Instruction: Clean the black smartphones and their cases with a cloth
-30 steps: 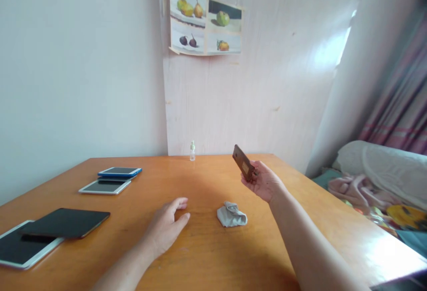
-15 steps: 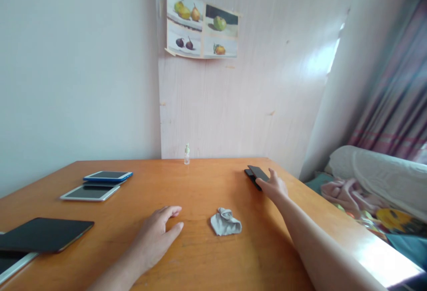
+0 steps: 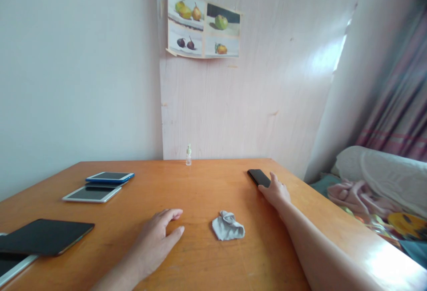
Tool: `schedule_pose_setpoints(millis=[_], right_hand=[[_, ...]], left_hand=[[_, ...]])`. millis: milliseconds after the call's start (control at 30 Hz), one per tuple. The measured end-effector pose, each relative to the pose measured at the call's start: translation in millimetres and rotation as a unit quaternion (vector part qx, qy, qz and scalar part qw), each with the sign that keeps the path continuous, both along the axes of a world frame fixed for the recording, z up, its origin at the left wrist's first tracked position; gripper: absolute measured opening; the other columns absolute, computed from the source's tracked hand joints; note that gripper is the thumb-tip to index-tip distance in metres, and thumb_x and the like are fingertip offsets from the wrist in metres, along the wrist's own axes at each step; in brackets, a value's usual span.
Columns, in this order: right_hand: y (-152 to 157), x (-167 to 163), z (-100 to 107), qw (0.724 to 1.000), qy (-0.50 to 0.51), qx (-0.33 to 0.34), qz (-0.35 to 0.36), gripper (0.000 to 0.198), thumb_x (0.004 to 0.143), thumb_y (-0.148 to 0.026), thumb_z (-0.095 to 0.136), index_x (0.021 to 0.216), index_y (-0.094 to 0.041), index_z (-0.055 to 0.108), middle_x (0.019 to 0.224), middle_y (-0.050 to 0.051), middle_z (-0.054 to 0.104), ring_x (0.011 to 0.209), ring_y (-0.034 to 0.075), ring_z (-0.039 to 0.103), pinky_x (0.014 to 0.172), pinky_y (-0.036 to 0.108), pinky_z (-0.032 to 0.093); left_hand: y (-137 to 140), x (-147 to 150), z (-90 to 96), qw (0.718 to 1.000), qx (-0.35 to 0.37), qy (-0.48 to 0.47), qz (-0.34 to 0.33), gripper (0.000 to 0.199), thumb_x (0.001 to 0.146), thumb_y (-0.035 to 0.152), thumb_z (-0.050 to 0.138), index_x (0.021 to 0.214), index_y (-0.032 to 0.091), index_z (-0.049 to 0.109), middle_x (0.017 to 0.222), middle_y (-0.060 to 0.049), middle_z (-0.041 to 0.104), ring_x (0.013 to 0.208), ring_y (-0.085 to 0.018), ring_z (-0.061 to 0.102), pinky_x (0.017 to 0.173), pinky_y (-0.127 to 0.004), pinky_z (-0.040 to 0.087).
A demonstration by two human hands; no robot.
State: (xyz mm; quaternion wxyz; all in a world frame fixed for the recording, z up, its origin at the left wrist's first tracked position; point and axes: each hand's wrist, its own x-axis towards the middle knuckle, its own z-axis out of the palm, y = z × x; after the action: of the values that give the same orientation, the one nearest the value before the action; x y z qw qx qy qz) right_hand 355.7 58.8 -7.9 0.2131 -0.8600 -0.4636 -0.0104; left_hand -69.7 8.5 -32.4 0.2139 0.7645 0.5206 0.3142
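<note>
My right hand [image 3: 277, 193] reaches to the far right of the table, its thumb and fingers round the near end of a black phone [image 3: 259, 177]. The phone lies flat; another dark phone under it can hardly be made out. My left hand [image 3: 162, 233] rests at the front middle of the table, thumb and fingers apart, with nothing in it. Between the hands lies a crumpled grey cloth [image 3: 228, 226], touched by neither.
On the left of the wooden table [image 3: 200, 193] lie a white tablet [image 3: 91, 194], a blue-edged tablet [image 3: 110, 176] and a black tablet [image 3: 46, 236] overlapping a white-framed one [image 3: 16, 269]. A small spray bottle [image 3: 188, 155] stands at the back edge. Bedding [image 3: 363, 197] is beyond the right edge.
My right hand has lowered the upper phone, which was tilted above the other dark one, until it lies flat. My left hand has hardly moved.
</note>
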Motion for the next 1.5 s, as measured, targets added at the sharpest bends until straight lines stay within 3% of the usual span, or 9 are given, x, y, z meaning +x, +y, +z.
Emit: schedule_pose_setpoints(millis=[233, 367, 500, 600, 667, 900, 1133, 1333, 1500], right_hand=[[-1.4, 0.8, -4.1, 0.996, -0.042, 0.074, 0.032, 0.076, 0.082, -0.058, 0.048, 0.143, -0.014, 0.039, 0.134, 0.018, 0.055, 0.124, 0.035, 0.048, 0.099, 0.043, 0.04], [-2.7, -15.5, 3.1, 0.987, -0.028, 0.097, 0.126, 0.064, 0.084, -0.056, 0.044, 0.135, -0.018, 0.049, 0.124, 0.015, 0.062, 0.11, 0.032, 0.059, 0.087, 0.039, 0.046], [-14.7, -55.1, 16.8, 0.956, 0.013, 0.024, 0.293, 0.044, 0.085, -0.055, 0.046, 0.106, -0.022, 0.066, 0.091, 0.007, 0.072, 0.083, 0.023, 0.065, 0.069, 0.03, 0.046], [-32.1, -87.6, 18.4, 0.895, 0.039, -0.097, 0.434, 0.042, 0.085, -0.058, 0.048, 0.087, -0.021, 0.068, 0.068, 0.003, 0.067, 0.064, 0.018, 0.06, 0.056, 0.026, 0.038], [-41.6, -103.3, 12.1, 0.869, 0.05, -0.142, 0.471, 0.037, 0.081, -0.055, 0.055, 0.085, -0.021, 0.066, 0.061, 0.001, 0.064, 0.057, 0.016, 0.056, 0.051, 0.024, 0.033], [-30.5, -134.0, -8.4, 0.872, 0.065, -0.119, 0.471, 0.007, 0.071, -0.026, 0.058, 0.067, -0.02, 0.06, 0.063, 0.001, 0.066, 0.061, 0.017, 0.058, 0.054, 0.024, 0.033], [-21.0, -162.1, -5.6, 0.917, 0.054, -0.104, 0.38, 0.035, 0.081, -0.053, 0.049, 0.071, -0.023, 0.063, 0.066, 0.006, 0.07, 0.066, 0.023, 0.065, 0.06, 0.03, 0.04], [-23.8, -152.3, -25.3, 0.913, 0.109, -0.059, 0.389, 0.056, 0.082, -0.069, 0.04, 0.11, -0.026, 0.062, 0.081, 0.006, 0.073, 0.081, 0.027, 0.069, 0.073, 0.035, 0.048], [-21.3, -148.7, -30.5, 0.902, 0.14, -0.034, 0.408, 0.048, 0.081, -0.065, 0.044, 0.105, -0.029, 0.065, 0.083, 0.007, 0.074, 0.087, 0.029, 0.07, 0.075, 0.036, 0.05]], left_hand=[[-8.5, 4.8, 10.0, 1.0, 0.005, -0.012, 0.006, 0.035, 0.081, 0.035, 0.057, 0.113, 0.022, 0.063, 0.118, -0.007, 0.067, 0.112, -0.023, 0.06, 0.102, -0.037, 0.043], [-14.1, 8.7, 14.6, 1.0, 0.001, -0.021, 0.01, 0.033, 0.077, 0.03, 0.061, 0.109, 0.022, 0.065, 0.113, -0.006, 0.068, 0.109, -0.023, 0.061, 0.099, -0.035, 0.045], [-15.0, 9.8, 13.5, 1.0, -0.002, -0.023, 0.017, 0.034, 0.076, 0.03, 0.061, 0.108, 0.022, 0.066, 0.114, -0.006, 0.068, 0.109, -0.022, 0.06, 0.098, -0.034, 0.045], [-15.0, 9.8, 12.7, 0.999, -0.01, -0.027, 0.02, 0.035, 0.076, 0.031, 0.061, 0.109, 0.02, 0.066, 0.112, -0.007, 0.068, 0.107, -0.022, 0.061, 0.097, -0.034, 0.045], [-15.0, 9.7, 13.1, 0.999, -0.019, -0.036, 0.018, 0.037, 0.075, 0.031, 0.063, 0.11, 0.019, 0.066, 0.112, -0.007, 0.069, 0.106, -0.023, 0.062, 0.097, -0.035, 0.046], [-13.4, 7.9, 11.5, 0.996, -0.03, -0.078, 0.021, 0.036, 0.074, 0.032, 0.064, 0.108, 0.018, 0.067, 0.109, -0.008, 0.069, 0.103, -0.022, 0.063, 0.095, -0.035, 0.047], [-9.2, 6.2, 4.9, 0.993, -0.03, -0.1, 0.056, 0.034, 0.081, 0.032, 0.059, 0.111, 0.017, 0.064, 0.115, -0.008, 0.068, 0.105, -0.019, 0.063, 0.092, -0.031, 0.049], [-6.4, -11.9, 8.9, 0.99, -0.013, -0.051, 0.129, 0.034, 0.085, 0.028, 0.052, 0.116, 0.015, 0.06, 0.12, -0.011, 0.065, 0.11, -0.02, 0.061, 0.095, -0.031, 0.047], [-13.5, -42.0, 24.5, 0.978, -0.001, 0.069, 0.198, 0.043, 0.076, 0.016, 0.055, 0.119, 0.016, 0.057, 0.12, -0.013, 0.062, 0.113, -0.026, 0.057, 0.098, -0.037, 0.045]])
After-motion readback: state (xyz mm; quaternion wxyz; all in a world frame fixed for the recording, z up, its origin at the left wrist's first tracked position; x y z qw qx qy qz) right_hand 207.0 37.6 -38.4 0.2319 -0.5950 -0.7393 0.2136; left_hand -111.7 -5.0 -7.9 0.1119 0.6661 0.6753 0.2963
